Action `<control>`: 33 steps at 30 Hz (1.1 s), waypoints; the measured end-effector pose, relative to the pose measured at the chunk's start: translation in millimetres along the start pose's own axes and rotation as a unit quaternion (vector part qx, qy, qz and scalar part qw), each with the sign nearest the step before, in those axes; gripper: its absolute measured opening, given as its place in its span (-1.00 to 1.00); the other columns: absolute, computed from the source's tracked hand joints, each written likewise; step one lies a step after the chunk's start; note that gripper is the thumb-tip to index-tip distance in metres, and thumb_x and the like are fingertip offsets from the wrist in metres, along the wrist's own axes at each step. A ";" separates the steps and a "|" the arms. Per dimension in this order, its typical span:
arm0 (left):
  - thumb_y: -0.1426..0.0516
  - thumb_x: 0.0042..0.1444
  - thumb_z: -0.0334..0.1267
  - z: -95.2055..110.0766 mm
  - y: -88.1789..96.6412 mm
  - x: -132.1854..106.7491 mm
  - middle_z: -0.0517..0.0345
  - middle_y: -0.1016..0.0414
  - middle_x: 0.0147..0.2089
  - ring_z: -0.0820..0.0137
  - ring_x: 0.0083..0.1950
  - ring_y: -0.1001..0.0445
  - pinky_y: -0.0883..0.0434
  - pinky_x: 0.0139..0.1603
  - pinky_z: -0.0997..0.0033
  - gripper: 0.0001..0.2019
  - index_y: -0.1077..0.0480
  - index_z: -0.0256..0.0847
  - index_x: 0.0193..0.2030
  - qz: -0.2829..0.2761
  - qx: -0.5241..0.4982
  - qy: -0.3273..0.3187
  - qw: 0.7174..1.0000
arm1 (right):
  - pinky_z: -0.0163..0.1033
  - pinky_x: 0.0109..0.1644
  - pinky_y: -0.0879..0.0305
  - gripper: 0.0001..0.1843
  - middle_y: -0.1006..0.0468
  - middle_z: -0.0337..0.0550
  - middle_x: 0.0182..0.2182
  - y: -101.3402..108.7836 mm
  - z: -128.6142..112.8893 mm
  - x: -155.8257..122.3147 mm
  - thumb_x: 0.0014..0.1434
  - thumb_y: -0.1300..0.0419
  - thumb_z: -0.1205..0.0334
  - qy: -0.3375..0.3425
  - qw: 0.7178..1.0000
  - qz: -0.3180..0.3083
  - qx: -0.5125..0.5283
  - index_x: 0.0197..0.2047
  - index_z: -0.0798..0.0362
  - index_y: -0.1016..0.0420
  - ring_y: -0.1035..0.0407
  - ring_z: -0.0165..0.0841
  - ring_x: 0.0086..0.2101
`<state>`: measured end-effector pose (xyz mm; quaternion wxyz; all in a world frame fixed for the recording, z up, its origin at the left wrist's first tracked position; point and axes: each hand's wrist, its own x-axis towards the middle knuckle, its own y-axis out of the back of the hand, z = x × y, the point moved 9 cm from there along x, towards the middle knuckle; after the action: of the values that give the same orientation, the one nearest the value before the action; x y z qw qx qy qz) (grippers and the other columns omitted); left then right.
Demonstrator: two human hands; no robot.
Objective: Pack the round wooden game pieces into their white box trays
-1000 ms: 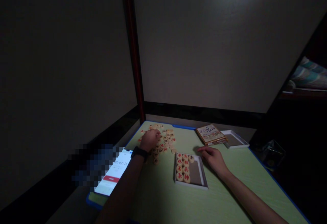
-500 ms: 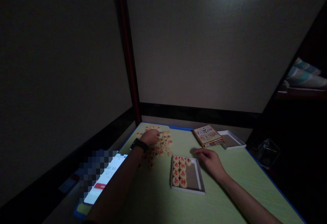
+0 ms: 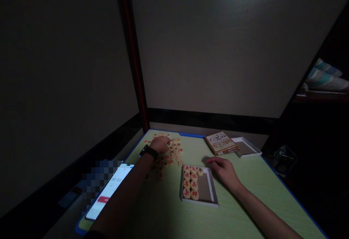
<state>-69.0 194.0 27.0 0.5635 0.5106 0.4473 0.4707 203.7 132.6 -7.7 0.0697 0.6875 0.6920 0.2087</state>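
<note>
Nine round, pale, wood-coloured pieces [image 3: 194,185] with painted characters lie in a shallow white cardboard tray [image 3: 201,203] on the light-green, blue-edged desk [image 3: 261,180], midway between its side edges. The left hand [image 3: 160,144], wearing a black wristwatch [image 3: 150,153], reaches toward the desk's far left corner, fingers partly curled down over a spread of loose matching pieces [image 3: 178,158]; whether it grips one cannot be told. The right hand [image 3: 224,168] lies loosely half open just beside the tray's far right corner, index finger stretched out, nothing visible in its grasp. Eight pieces in the tray bear red characters, 炮, 相, 兵 and 帥 among them; the ninth is black. A lit smartphone [image 3: 107,188] by the near left corner shows "00:02", the rest behind the forearm, above a red button. Toward the far right corner, a brown-edged printed box [image 3: 221,142] carries dark brush-style characters over smaller, illegible lettering, beside a white open cardboard lid [image 3: 249,146].
</note>
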 end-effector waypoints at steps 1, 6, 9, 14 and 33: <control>-0.13 -0.03 -0.44 0.3 1.6 -0.7 -0.01 -0.55 0.03 0.21 0.10 -0.46 -0.38 0.10 0.31 -0.66 -0.50 -0.17 -0.08 0.005 0.003 0.000 1.000 | -0.23 -0.42 -0.27 -0.64 -0.56 -0.18 -0.58 0.1 -0.1 0.0 -0.10 -0.08 0.07 0.004 1.000 0.000 0.000 -0.41 0.06 -0.65 -0.41 -0.24 -0.48; -0.04 0.13 -0.43 0.9 15.6 2.5 -0.17 -0.53 -0.01 0.19 0.08 -0.46 -0.34 0.11 0.28 -0.72 -0.45 -0.30 -0.04 0.057 0.015 0.013 0.998 | -0.23 -0.43 -0.27 -0.65 -0.57 -0.18 -0.56 -0.7 0.7 0.6 -0.10 -0.08 0.09 0.011 1.000 -0.002 -0.001 -0.41 0.05 -0.65 -0.41 -0.24 -0.48; -0.01 0.18 -0.42 4.3 16.6 10.1 -0.17 -0.52 0.00 0.20 0.06 -0.47 -0.34 0.11 0.27 -0.72 -0.45 -0.29 -0.03 0.073 0.013 0.011 0.997 | -0.21 -0.41 -0.28 -0.65 -0.57 -0.17 -0.56 -0.3 1.8 0.7 -0.10 -0.09 0.06 0.007 1.000 0.005 -0.005 -0.42 0.05 -0.64 -0.42 -0.23 -0.46; -0.05 0.17 -0.43 9.3 4.5 22.3 -0.12 -0.54 -0.02 0.26 0.07 -0.47 -0.34 0.11 0.37 -0.77 -0.49 -0.27 -0.10 0.067 -0.002 -0.006 0.998 | -0.20 -0.37 -0.31 -0.64 -0.62 -0.15 -0.52 -1.0 0.7 -0.1 -0.09 -0.09 0.06 0.010 1.000 0.007 -0.007 -0.42 0.04 -0.66 -0.45 -0.22 -0.44; -0.12 0.15 -0.39 46.7 39.4 -21.1 0.02 -0.56 -0.04 0.28 0.03 -0.48 -0.36 0.12 0.36 -0.77 -0.46 -0.21 -0.06 0.170 -0.109 -0.059 0.978 | -0.23 -0.44 -0.27 -0.61 -0.57 -0.14 -0.55 15.6 -8.8 -3.8 -0.06 -0.11 0.04 0.010 0.996 0.082 0.036 -0.32 0.10 -0.63 -0.37 -0.27 -0.51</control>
<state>-29.2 167.4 70.4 0.5529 0.5414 0.2659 0.5749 214.9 126.7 5.5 0.0204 0.7418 0.6412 0.1953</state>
